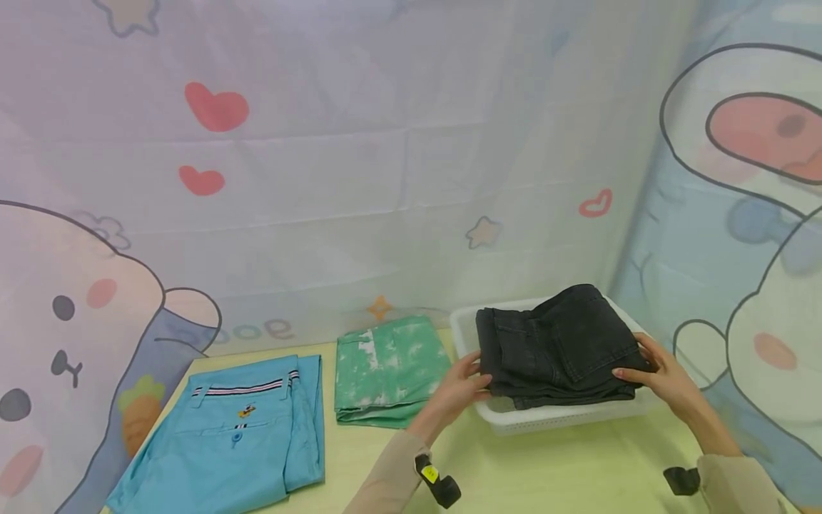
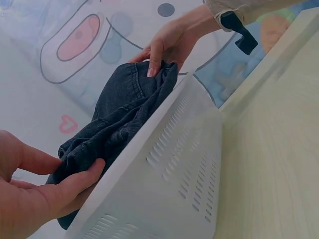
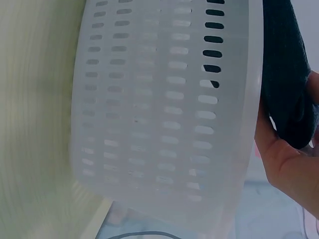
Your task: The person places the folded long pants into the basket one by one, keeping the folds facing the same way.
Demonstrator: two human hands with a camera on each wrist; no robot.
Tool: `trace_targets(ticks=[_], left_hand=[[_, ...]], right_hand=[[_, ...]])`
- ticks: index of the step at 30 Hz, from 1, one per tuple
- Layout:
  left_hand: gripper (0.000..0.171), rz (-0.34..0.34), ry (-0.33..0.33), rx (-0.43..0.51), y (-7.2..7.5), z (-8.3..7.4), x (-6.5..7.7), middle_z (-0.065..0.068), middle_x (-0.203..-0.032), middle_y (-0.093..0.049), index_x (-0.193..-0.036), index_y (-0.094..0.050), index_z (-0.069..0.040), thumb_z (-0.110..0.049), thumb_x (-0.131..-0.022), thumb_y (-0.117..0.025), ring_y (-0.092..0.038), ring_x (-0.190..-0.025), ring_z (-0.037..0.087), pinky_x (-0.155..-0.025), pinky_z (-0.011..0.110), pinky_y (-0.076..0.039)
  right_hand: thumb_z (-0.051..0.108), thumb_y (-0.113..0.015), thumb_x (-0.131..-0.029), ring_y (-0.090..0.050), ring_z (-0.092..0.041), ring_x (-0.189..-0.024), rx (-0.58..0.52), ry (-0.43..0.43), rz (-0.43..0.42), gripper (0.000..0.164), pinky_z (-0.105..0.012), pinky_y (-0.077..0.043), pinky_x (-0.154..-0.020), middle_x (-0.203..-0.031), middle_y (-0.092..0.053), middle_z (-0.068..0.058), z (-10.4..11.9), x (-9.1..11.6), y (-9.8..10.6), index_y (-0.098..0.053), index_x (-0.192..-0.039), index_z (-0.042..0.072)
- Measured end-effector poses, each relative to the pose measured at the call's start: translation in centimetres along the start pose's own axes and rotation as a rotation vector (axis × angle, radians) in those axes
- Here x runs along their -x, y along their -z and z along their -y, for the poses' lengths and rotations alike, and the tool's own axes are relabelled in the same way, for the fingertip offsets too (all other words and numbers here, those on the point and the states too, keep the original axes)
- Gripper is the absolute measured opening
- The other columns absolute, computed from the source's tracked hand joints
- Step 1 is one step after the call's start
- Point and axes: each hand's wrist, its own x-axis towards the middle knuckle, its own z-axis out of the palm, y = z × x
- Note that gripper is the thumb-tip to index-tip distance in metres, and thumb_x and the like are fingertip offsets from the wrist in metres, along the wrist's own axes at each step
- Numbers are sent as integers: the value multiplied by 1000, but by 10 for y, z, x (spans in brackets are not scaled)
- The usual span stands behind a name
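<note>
Folded black jeans (image 1: pixel 571 339) lie over the top of a white plastic basket (image 1: pixel 546 421), back pocket facing up. At their left edge my left hand (image 1: pixel 459 385) pinches the layers between thumb and fingers. My right hand (image 1: pixel 668 378) grips the opposite edge, thumb on top and fingers around the side. In the left wrist view, both hands hold the dark bundle (image 2: pixel 122 99) at the basket's rim. The right wrist view has the slotted basket wall (image 3: pixel 149 99) in front, with part of the right hand (image 3: pixel 291 167) under the denim.
Left of the basket lies a folded green garment with white blotches (image 1: pixel 392 371). Farther left are light blue trousers (image 1: pixel 225 435) with a striped trim and a buttoned pocket. A printed cartoon curtain (image 1: pixel 359 171) hangs behind the pale table (image 1: pixel 546 471).
</note>
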Motion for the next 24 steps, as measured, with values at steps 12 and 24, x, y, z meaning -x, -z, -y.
trace_targets(ticks=[12, 24], left_hand=[[50, 38, -31, 43, -6, -1, -8, 27, -133, -39, -139, -23, -1, 3, -92, -39, -49, -115, 37, -87, 41, -49], [57, 30, 13, 25, -10, 2, -12, 28, -127, -43, -142, -17, -15, 0, -92, -41, -57, -103, 33, -89, 46, -47]], right_hand=[[25, -61, -85, -21, -50, -123, -4, -49, 30, 71, -62, -35, -85, -139, -19, -33, 0, -6, 2, -19, -141, 10], [23, -63, -83, -16, -57, -122, 77, -67, 45, 80, -68, -29, -86, -139, -14, -39, -4, -11, 5, -13, -140, -4]])
